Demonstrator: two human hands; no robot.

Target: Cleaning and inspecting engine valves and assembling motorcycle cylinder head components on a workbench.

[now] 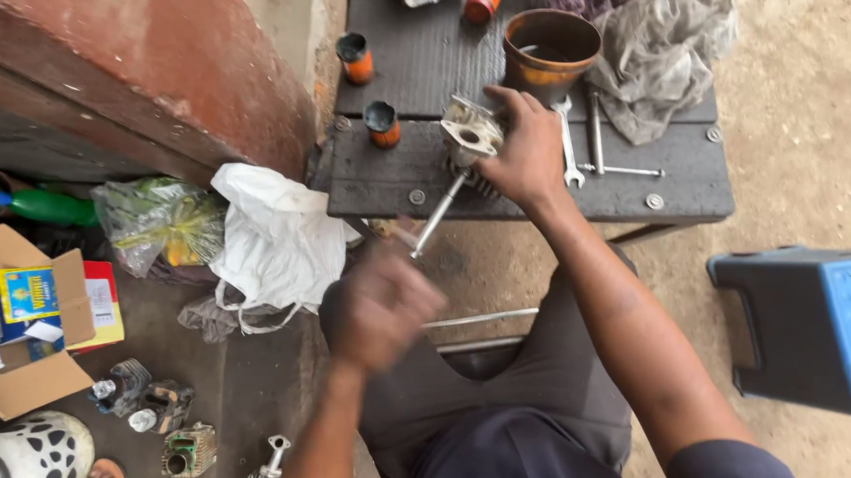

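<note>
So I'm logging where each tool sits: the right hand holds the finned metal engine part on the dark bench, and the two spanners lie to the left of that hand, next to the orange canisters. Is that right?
Not quite. The head view shows the spanners lying on the other side of the right hand, toward the grey rag. The rest holds: that hand grips the finned engine part on the dark bench.

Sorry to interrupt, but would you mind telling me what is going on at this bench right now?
A seated person steadies a finned metal engine part on a dark wooden bench with the right hand. A long metal rod sticks out from the part toward them. The left hand is blurred, near the rod's end; what it holds cannot be told. Spanners, a rusty tin and a rag lie beside.
</note>
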